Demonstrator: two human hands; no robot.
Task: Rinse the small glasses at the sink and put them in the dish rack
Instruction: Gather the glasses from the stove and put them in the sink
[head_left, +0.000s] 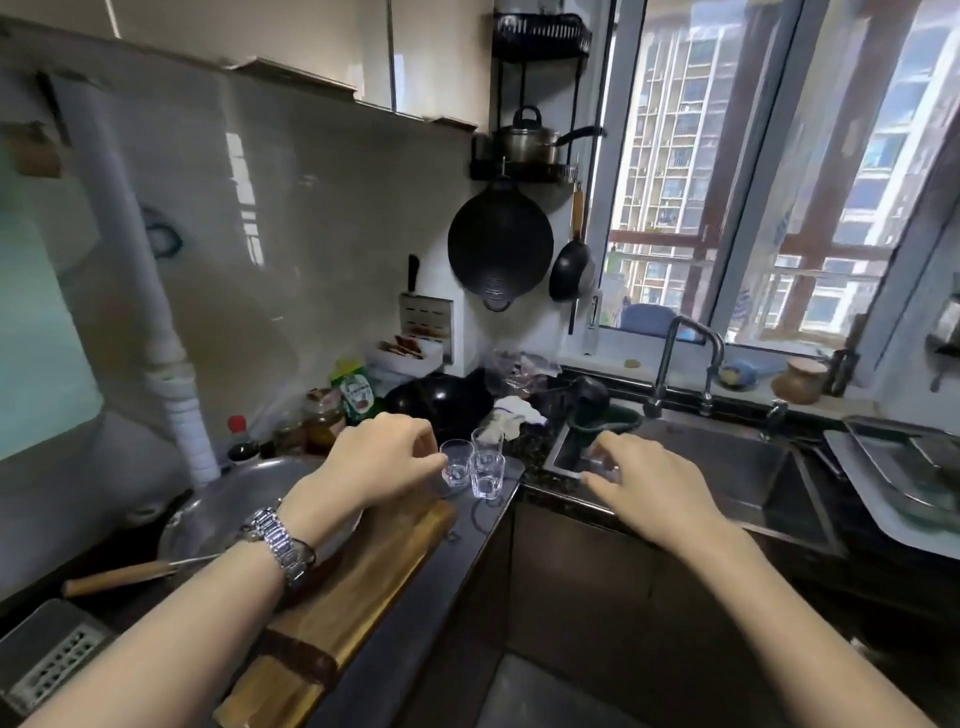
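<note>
Three small glasses (478, 467) stand upright in a tight cluster on the dark counter (415, 623), just left of the sink (727, 483) and beyond the far end of the wooden cutting board (363, 582); placed that close to the basin, they need only a short carry to the tap (685, 358). Your left hand (387, 457) reaches in from the near left, wrist with the watch (280, 540) held above the board, fingers curled down toward the leftmost glass; the fingertips look to be at its rim, but blur keeps you from telling whether that grip has closed on it or is only arriving. Your right hand (644, 488) hovers over the near left corner of the sink, palm down, fingers spread and loosely bent. Something clear may lie beneath those fingers, yet it is too smeared to call, so treat that hand's grip as undecided too. The dish rack (904, 483) sits to the right of the sink, well apart from the glasses, so each one probably crosses the basin after rinsing. No water is visible running from the tap.
</note>
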